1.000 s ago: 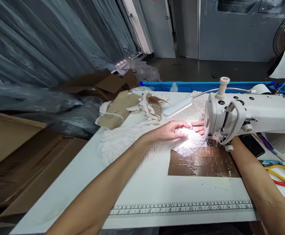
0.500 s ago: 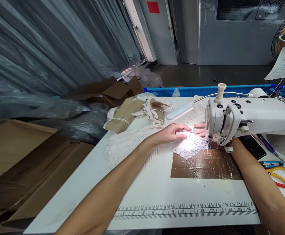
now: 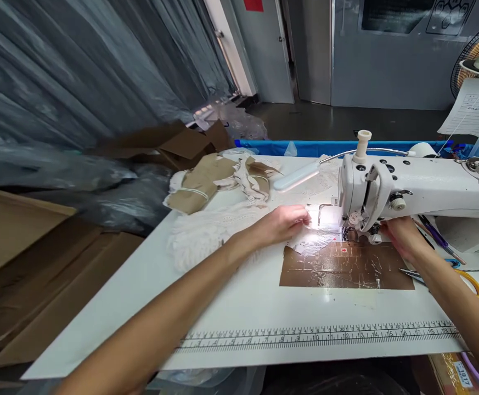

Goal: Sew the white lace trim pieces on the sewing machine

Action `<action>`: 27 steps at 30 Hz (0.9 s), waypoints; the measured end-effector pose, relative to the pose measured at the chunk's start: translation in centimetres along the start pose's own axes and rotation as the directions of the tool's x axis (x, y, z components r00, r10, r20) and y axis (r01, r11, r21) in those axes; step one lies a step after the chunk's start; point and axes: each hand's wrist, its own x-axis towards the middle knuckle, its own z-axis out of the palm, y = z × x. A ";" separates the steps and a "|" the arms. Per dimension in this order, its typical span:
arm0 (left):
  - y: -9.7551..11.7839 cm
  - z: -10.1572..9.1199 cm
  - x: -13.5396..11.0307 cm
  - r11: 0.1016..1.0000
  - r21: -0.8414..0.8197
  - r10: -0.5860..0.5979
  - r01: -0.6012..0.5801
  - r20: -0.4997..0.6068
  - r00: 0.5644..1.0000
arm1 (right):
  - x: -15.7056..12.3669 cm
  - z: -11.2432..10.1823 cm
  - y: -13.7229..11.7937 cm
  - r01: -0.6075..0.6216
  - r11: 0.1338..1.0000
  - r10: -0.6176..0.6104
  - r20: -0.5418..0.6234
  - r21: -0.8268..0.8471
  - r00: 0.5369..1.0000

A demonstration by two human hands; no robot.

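Observation:
My left hand [image 3: 285,222] lies on the white table [image 3: 239,307] just left of the sewing machine [image 3: 424,184]. Its fingers are curled and pinch a piece of white lace [image 3: 311,240] lit by the machine lamp. The rest of the lace fabric [image 3: 200,238] is bunched to the left of my wrist. My right hand [image 3: 399,235] is under the machine head, right of the needle area [image 3: 352,233]. Its fingertips are blurred and partly hidden by the machine. A brown taped patch [image 3: 346,266] covers the table in front of the needle.
Beige fabric bundles [image 3: 200,184] lie at the table's far left, with a white lamp head [image 3: 297,176] beside them. Yellow-handled scissors [image 3: 467,277] lie right of my right forearm. A printed ruler [image 3: 325,336] runs along the near edge. Cardboard boxes [image 3: 37,263] stand to the left.
My right hand has come out from behind the machine head to its front right. My left hand's fingers have curled and the lace piece has shifted away from the brown patch.

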 end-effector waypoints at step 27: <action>0.0 2.3 -2.0 0.893 0.420 -0.094 0.162 -0.179 0.979 | -10.6 -11.4 4.2 0.539 0.210 -0.649 0.297 -0.815 0.701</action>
